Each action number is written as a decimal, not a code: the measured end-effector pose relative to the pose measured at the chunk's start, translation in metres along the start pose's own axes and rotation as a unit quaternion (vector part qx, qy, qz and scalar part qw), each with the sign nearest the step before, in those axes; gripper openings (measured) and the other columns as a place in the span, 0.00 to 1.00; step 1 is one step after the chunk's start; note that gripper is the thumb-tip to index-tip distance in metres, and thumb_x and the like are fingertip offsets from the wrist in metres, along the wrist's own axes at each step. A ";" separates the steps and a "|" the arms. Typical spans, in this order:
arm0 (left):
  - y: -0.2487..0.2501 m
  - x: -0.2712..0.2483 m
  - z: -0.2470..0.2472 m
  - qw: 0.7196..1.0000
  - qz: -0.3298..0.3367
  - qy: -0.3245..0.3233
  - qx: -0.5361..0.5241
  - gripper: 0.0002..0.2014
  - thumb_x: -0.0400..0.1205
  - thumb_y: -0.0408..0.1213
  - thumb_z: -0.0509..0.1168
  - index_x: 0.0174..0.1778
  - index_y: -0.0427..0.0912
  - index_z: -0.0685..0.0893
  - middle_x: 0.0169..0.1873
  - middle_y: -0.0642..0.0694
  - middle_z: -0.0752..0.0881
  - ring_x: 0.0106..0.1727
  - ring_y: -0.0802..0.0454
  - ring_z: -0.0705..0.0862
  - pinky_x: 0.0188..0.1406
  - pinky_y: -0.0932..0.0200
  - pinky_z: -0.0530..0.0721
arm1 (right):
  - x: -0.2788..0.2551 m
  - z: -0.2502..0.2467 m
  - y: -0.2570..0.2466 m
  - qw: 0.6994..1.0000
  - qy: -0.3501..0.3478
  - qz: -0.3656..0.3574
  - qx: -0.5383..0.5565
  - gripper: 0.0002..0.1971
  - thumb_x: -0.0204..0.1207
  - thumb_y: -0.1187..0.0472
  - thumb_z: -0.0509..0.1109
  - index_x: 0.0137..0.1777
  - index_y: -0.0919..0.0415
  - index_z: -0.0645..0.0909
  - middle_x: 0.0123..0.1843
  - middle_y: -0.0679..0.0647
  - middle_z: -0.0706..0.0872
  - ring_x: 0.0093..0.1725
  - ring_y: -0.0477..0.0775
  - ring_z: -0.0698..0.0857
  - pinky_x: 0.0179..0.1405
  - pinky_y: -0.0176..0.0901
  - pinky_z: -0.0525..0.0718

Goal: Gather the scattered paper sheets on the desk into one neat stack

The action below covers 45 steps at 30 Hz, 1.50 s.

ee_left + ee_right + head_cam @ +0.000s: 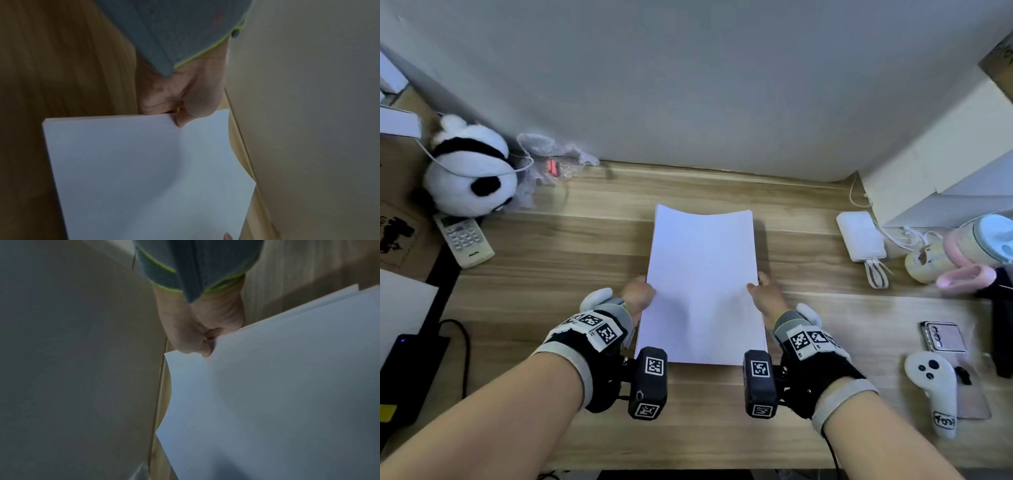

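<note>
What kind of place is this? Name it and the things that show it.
Probably a home desk in a corner: a wooden desk against a wall, with a plush panda, a remote control and a power bank around the paper stack.

A plush panda (469, 171) sits in the far left corner of the desk (592, 246), with a crumpled clear plastic bag (553, 156) just beside it and a white remote control (464, 240) in front. On the right lie a white power bank (861, 235), a white game controller (933, 390) and a small pink device (943, 337).
</note>
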<state>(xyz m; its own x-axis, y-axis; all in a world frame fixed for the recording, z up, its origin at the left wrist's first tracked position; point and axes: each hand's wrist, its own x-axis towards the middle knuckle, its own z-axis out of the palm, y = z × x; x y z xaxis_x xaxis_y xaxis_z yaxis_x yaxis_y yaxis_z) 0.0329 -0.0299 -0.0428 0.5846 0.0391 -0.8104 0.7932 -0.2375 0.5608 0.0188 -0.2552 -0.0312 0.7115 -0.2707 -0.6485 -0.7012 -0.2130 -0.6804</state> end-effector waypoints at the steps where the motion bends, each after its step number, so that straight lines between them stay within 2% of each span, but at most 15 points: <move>1: -0.004 0.007 0.001 1.000 -0.006 0.009 -0.005 0.15 0.84 0.22 0.51 0.62 0.35 0.76 0.47 0.36 0.82 0.47 0.42 0.81 0.52 0.50 0.80 | 0.003 0.002 0.003 1.000 -0.001 0.007 -0.002 0.19 0.79 0.73 0.54 0.68 0.66 0.74 0.60 0.63 0.84 0.57 0.63 0.83 0.59 0.51 0.80; 4: -0.006 0.009 0.005 0.998 -0.009 0.056 -0.009 0.17 0.82 0.23 0.54 0.66 0.35 0.77 0.58 0.35 0.84 0.57 0.39 0.83 0.63 0.48 0.81 | 0.008 0.008 0.007 1.000 0.011 0.021 0.004 0.20 0.78 0.75 0.54 0.68 0.68 0.74 0.59 0.67 0.83 0.51 0.57 0.80 0.51 0.46 0.76; 7: 0.003 0.004 0.007 0.995 -0.004 0.094 -0.012 0.10 0.81 0.23 0.55 0.45 0.39 0.79 0.46 0.38 0.79 0.47 0.44 0.76 0.48 0.53 0.75 | 0.011 0.009 0.003 0.998 0.046 0.016 0.037 0.20 0.78 0.75 0.55 0.68 0.68 0.75 0.60 0.64 0.83 0.51 0.53 0.78 0.49 0.43 0.75; 9: 0.010 0.007 0.006 0.993 0.003 0.119 -0.010 0.16 0.80 0.24 0.55 0.29 0.44 0.69 0.37 0.41 0.76 0.45 0.46 0.71 0.44 0.55 0.70 | 0.016 0.007 -0.002 0.997 0.059 0.006 0.054 0.20 0.77 0.75 0.56 0.68 0.67 0.76 0.60 0.57 0.83 0.55 0.52 0.79 0.53 0.42 0.76; 11: 0.019 0.010 0.004 0.990 0.010 0.140 -0.019 0.18 0.80 0.25 0.55 0.27 0.46 0.65 0.31 0.45 0.72 0.44 0.47 0.70 0.44 0.56 0.69 | 0.021 0.004 -0.008 0.996 0.054 0.006 0.070 0.21 0.77 0.74 0.57 0.69 0.66 0.75 0.57 0.51 0.80 0.58 0.53 0.79 0.56 0.41 0.77; 14: 0.034 0.010 0.002 0.992 0.031 0.119 -0.034 0.05 0.79 0.27 0.56 0.43 0.34 0.77 0.39 0.40 0.76 0.43 0.46 0.73 0.43 0.55 0.70 | 0.029 0.002 -0.014 0.995 0.033 -0.004 0.096 0.21 0.77 0.76 0.56 0.68 0.65 0.77 0.55 0.51 0.80 0.54 0.52 0.80 0.45 0.38 0.78; 16: 0.037 0.013 0.001 0.993 0.041 0.100 -0.047 0.12 0.77 0.30 0.57 0.54 0.30 0.79 0.42 0.40 0.79 0.43 0.45 0.76 0.43 0.53 0.73 | 0.034 0.004 -0.017 0.996 0.014 -0.010 0.092 0.22 0.76 0.76 0.55 0.65 0.62 0.79 0.52 0.52 0.83 0.47 0.51 0.80 0.38 0.36 0.76; 19: 0.043 0.013 0.001 0.993 0.041 0.081 -0.076 0.11 0.78 0.29 0.56 0.52 0.37 0.80 0.43 0.43 0.81 0.45 0.45 0.78 0.46 0.53 0.75 | 0.041 0.007 -0.021 0.998 -0.004 -0.007 0.067 0.23 0.74 0.73 0.56 0.66 0.58 0.78 0.48 0.51 0.85 0.42 0.52 0.80 0.35 0.38 0.76; 24: 0.044 0.012 0.004 0.994 0.041 0.064 -0.077 0.20 0.80 0.28 0.54 0.68 0.43 0.78 0.55 0.45 0.84 0.56 0.42 0.81 0.62 0.50 0.79 | 0.051 0.011 -0.018 0.998 -0.016 0.002 0.053 0.26 0.69 0.67 0.58 0.68 0.52 0.78 0.64 0.56 0.85 0.54 0.57 0.84 0.52 0.47 0.81; 28: 0.043 0.013 0.003 0.994 0.022 0.062 -0.089 0.26 0.79 0.31 0.56 0.76 0.45 0.73 0.66 0.44 0.83 0.66 0.39 0.81 0.71 0.45 0.77 | 0.049 0.011 -0.019 0.999 -0.014 -0.005 0.037 0.25 0.71 0.67 0.59 0.67 0.52 0.78 0.66 0.54 0.85 0.62 0.60 0.84 0.64 0.53 0.80; 34: 0.045 0.012 0.000 0.993 0.025 0.063 -0.094 0.19 0.80 0.28 0.55 0.66 0.38 0.80 0.56 0.41 0.85 0.51 0.43 0.80 0.54 0.55 0.77 | 0.041 0.006 -0.030 0.998 -0.014 0.004 0.067 0.21 0.75 0.73 0.56 0.65 0.57 0.79 0.52 0.55 0.84 0.43 0.53 0.79 0.35 0.38 0.76; 37: 0.048 0.011 -0.002 0.993 0.024 0.086 -0.084 0.22 0.82 0.31 0.57 0.74 0.39 0.73 0.73 0.41 0.77 0.66 0.41 0.78 0.68 0.51 0.75 | 0.042 0.003 -0.031 0.997 -0.008 0.008 0.080 0.21 0.76 0.74 0.56 0.67 0.62 0.77 0.55 0.55 0.82 0.44 0.52 0.79 0.33 0.34 0.74; 39: 0.052 0.008 -0.002 0.992 0.024 0.101 -0.067 0.24 0.83 0.32 0.57 0.78 0.41 0.68 0.74 0.43 0.74 0.73 0.41 0.75 0.73 0.50 0.73 | 0.038 0.002 -0.036 0.996 0.004 0.012 0.091 0.22 0.77 0.74 0.56 0.70 0.63 0.75 0.56 0.54 0.82 0.49 0.53 0.79 0.34 0.34 0.75; 43: 0.063 -0.006 -0.007 0.990 0.056 0.133 0.004 0.21 0.83 0.31 0.56 0.74 0.34 0.72 0.70 0.39 0.78 0.66 0.41 0.78 0.63 0.53 0.77 | 0.016 -0.006 -0.054 0.995 0.026 -0.003 0.098 0.22 0.79 0.74 0.56 0.73 0.65 0.71 0.60 0.51 0.79 0.53 0.51 0.77 0.41 0.36 0.77; 45: 0.071 -0.014 -0.011 0.988 0.094 0.127 0.005 0.20 0.83 0.31 0.56 0.72 0.29 0.73 0.55 0.40 0.84 0.48 0.46 0.81 0.42 0.64 0.77 | 0.006 -0.012 -0.064 0.995 0.040 -0.005 0.088 0.23 0.79 0.71 0.57 0.74 0.63 0.70 0.65 0.53 0.79 0.58 0.54 0.78 0.55 0.39 0.75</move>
